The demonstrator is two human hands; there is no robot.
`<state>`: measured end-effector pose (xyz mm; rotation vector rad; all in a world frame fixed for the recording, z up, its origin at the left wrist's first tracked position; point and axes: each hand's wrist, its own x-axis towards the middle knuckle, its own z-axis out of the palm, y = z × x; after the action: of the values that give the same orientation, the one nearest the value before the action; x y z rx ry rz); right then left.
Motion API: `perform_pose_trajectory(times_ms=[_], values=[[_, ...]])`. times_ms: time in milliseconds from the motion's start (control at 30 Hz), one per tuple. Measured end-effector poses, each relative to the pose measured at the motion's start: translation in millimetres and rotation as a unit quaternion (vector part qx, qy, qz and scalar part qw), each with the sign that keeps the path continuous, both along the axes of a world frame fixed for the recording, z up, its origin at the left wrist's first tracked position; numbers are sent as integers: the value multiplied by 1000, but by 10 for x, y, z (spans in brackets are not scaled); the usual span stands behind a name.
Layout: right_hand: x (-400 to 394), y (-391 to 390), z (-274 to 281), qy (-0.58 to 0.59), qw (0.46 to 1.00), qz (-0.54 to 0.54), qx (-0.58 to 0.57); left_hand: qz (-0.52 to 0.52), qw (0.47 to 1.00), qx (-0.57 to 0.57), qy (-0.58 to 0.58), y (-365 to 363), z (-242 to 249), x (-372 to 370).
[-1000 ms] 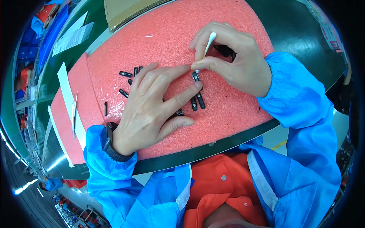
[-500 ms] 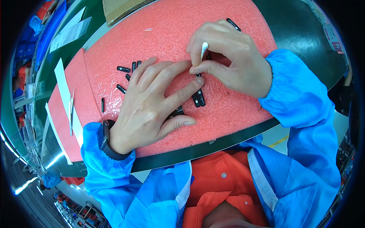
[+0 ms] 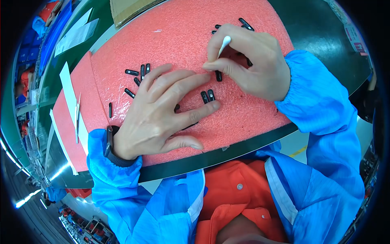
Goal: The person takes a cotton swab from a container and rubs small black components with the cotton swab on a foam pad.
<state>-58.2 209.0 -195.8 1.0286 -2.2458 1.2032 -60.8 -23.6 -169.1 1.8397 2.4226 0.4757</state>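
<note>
A white-tipped cotton swab (image 3: 224,44) is pinched between the thumb and fingers of my right hand (image 3: 256,65), its white tip pointing up. Right below that pinch lies a small black oblong part (image 3: 219,76) on the pink foam mat (image 3: 174,40). My left hand (image 3: 158,110) rests palm down with fingers spread, its middle fingertip close to the pinch. At its index fingertip, a pair of black parts (image 3: 207,96) lie side by side. More dark parts show in glimpses under the left hand, mostly hidden.
Several black parts (image 3: 142,72) lie left of the left hand, others (image 3: 246,24) beyond the right hand. Tweezers (image 3: 77,118) rest on a white strip at the mat's left. A cardboard piece (image 3: 130,10) and paper sheets (image 3: 77,36) are at the back.
My right hand has shifted slightly right with the swab, uncovering black parts behind it. My left index finger has moved down, now at the lower ends of the paired parts.
</note>
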Motion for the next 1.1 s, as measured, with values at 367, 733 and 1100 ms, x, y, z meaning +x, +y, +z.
perform_pose_trajectory(times_ms=[367,733,1100], values=[[-20,6,23,-121,992,2,-41,69,995,-42,53,58,-18,-18],[-55,-15,-32,-78,996,8,48,61,997,-26,30,41,-64,-44],[29,-14,29,-44,997,57,14,71,996,-22,42,71,-64,-18]])
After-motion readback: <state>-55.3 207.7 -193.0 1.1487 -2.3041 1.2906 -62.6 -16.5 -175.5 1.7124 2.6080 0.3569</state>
